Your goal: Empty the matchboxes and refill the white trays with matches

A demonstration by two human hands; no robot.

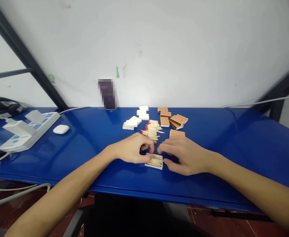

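Observation:
A small white matchbox tray (159, 168) lies near the front of the blue table, filled with a layer of wooden matches (155, 161). Over the tray's far left corner, my left hand (133, 148) has its fingers curled and its thumb tip close to the index fingertip; whatever sits between them is too small to make out. My right hand (186, 154) hovers at the tray's right end, thumb and fingers apart, with nothing visible in it. Behind the hands is a loose pile of red-tipped matches (152, 129).
Several white trays (132, 122) lie behind on the left. Several orange-brown matchbox sleeves (164, 121) lie on the right, one sleeve (177, 133) just beyond my right hand. A power strip (23, 138) and a white earbud case (61, 129) are at left. A dark phone-like object (108, 93) leans against the wall.

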